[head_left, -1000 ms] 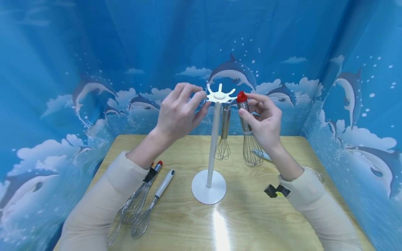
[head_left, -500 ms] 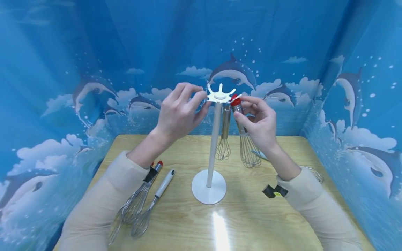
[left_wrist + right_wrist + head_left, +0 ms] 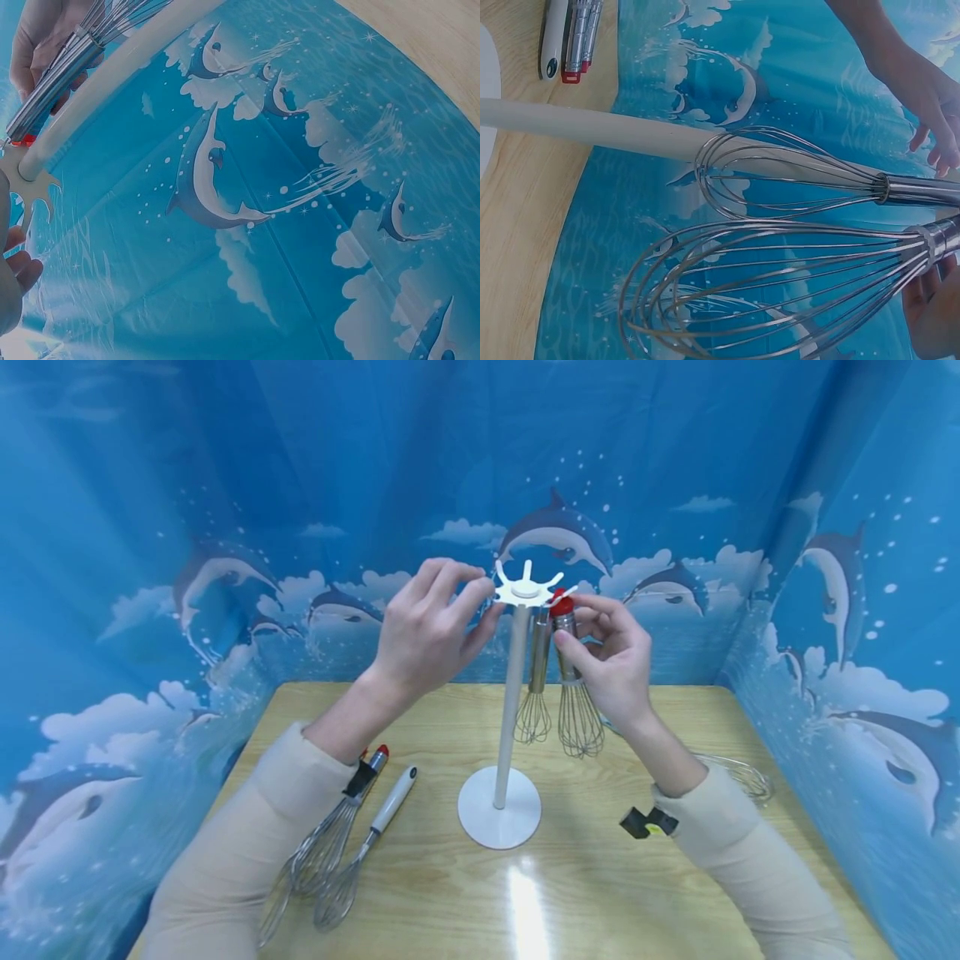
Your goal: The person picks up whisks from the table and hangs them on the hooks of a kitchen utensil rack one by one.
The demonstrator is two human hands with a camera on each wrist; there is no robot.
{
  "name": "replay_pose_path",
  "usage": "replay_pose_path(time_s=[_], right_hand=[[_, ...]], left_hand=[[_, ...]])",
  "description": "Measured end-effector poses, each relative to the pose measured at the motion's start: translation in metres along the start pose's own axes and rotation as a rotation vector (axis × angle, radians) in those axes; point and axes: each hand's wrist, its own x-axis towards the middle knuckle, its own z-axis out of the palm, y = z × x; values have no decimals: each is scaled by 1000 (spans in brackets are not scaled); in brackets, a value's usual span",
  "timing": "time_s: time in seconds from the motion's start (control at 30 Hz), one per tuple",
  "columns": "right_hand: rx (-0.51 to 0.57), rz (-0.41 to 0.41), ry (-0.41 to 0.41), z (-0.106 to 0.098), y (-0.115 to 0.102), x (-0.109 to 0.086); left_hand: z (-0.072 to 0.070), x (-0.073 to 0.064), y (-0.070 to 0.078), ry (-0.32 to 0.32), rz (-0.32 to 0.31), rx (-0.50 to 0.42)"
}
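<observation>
A white utensil stand (image 3: 512, 710) with a round base and a ring of curved hooks stands mid-table. My left hand (image 3: 429, 622) pinches a hook at the left of its top with thumb and fingertips. My right hand (image 3: 613, 647) holds a red-tipped whisk (image 3: 579, 714) by its metal handle, wires pointing down. The red tip lies right under a hook on the stand's right side. A smaller metal whisk (image 3: 538, 656) hangs from the stand just left of it. In the right wrist view, the held whisk (image 3: 780, 296) shows larger than the hanging whisk (image 3: 795, 176).
Red-tipped whisks (image 3: 326, 843) and a white-handled whisk (image 3: 390, 806) lie on the wooden table (image 3: 585, 877) at the left. Another whisk (image 3: 738, 775) lies at the right, partly hidden behind my right forearm. A blue dolphin-print curtain (image 3: 337, 468) encloses the back and sides.
My right hand has moved left with the red-tipped whisk, bringing its tip from beside the hook to under it; the whisk now hangs straighter. My left hand and the stand have stayed still.
</observation>
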Motion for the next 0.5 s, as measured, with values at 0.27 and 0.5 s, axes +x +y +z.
replay_pose_path(time_s=[0.27, 0.5], right_hand=[[-27, -4, -13, 2, 0, -1], [-43, 7, -15, 1, 1, -2]], left_hand=[[0, 0, 0, 6, -1, -3], [0, 1, 1, 0, 0, 3]])
